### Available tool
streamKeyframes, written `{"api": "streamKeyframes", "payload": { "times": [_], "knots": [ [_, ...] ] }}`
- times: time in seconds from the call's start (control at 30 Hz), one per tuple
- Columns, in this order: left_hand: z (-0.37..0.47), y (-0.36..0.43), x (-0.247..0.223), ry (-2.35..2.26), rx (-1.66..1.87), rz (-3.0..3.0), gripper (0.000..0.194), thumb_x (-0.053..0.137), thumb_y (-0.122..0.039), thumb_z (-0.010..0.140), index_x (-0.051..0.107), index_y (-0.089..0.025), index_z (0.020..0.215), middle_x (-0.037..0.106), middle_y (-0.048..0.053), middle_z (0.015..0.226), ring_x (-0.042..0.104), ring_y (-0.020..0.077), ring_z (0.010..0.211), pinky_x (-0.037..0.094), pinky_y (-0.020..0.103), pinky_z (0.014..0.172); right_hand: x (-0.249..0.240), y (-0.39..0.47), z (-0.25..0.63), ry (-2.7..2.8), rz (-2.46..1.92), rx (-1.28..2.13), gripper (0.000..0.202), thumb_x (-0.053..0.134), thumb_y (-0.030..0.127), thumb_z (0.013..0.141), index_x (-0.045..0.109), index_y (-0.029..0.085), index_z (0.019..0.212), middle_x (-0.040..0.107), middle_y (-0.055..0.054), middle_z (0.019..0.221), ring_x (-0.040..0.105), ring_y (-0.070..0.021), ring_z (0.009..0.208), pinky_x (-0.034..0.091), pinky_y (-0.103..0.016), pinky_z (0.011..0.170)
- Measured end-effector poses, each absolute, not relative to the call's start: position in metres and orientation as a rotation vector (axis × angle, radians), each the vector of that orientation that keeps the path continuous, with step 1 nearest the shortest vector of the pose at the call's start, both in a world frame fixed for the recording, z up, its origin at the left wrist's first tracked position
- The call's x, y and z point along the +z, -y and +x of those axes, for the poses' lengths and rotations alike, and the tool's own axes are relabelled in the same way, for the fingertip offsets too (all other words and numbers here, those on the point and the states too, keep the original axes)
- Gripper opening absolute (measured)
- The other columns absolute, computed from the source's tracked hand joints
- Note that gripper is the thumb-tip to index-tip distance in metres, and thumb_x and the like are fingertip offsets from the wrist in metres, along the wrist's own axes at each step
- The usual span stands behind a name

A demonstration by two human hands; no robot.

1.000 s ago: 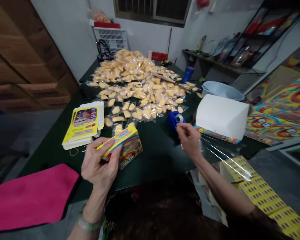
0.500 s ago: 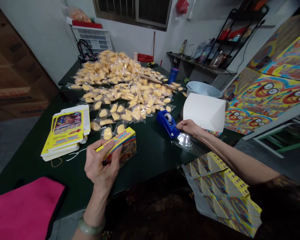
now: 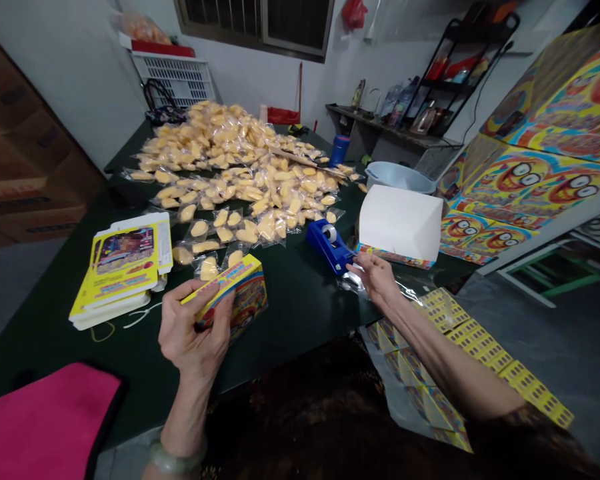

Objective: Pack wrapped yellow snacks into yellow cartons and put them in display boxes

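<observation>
Since the earlier frame the right hand [image 3: 375, 279] has drawn back from the blue tape dispenser [image 3: 329, 245], fingers pinched, apparently on clear tape. The left hand [image 3: 193, 328] grasps a yellow printed carton [image 3: 235, 293] above the dark green bench [image 3: 300, 307]. Bagged yellow snacks [image 3: 240, 167] heap at the far side.

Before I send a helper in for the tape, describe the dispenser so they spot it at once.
On the dark green table, go to the near edge of the heap of yellow snack packets. Between it and the white box sits the tape dispenser, at the right hand. It is the only blue plastic thing there.
</observation>
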State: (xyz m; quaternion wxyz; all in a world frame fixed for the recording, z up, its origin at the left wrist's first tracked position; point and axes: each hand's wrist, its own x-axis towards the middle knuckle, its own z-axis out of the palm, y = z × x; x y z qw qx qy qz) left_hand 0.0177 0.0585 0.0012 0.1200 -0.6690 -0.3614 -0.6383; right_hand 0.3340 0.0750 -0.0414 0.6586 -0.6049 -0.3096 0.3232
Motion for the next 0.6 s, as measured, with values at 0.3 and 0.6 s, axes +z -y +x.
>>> {"api": "streamKeyframes", "payload": {
  "times": [0.3, 0.6],
  "knots": [
    [0.021, -0.057, 0.004, 1.112, -1.968, -1.973, 0.023, 0.072, -0.015, 0.073, 0.066, -0.021, 0.094, 0.065, 0.006, 0.095, 0.064, 0.0180, 0.085, 0.052, 0.033, 0.071, -0.074, -0.085, 0.334, 0.907, -1.596, 0.525, 0.023, 0.057, 0.032, 0.061, 0.041, 0.021, 0.049, 0.043, 0.002, 0.056, 0.044, -0.0124, 0.059, 0.047, -0.031, 0.063],
    [0.022, -0.049, 0.007, 1.170, -2.040, -2.034, 0.013, 0.071, -0.016, 0.075, 0.065, -0.018, 0.086, 0.068, 0.004, 0.093, 0.066, 0.0136, 0.083, 0.055, 0.028, 0.072, -0.040, -0.022, 0.303, 1.153, -1.631, 0.245, 0.012, 0.057, 0.024, 0.070, 0.053, 0.021, 0.060, 0.050, -0.003, 0.071, 0.044, -0.0175, 0.070, 0.038, -0.033, 0.067]
  ]
}}
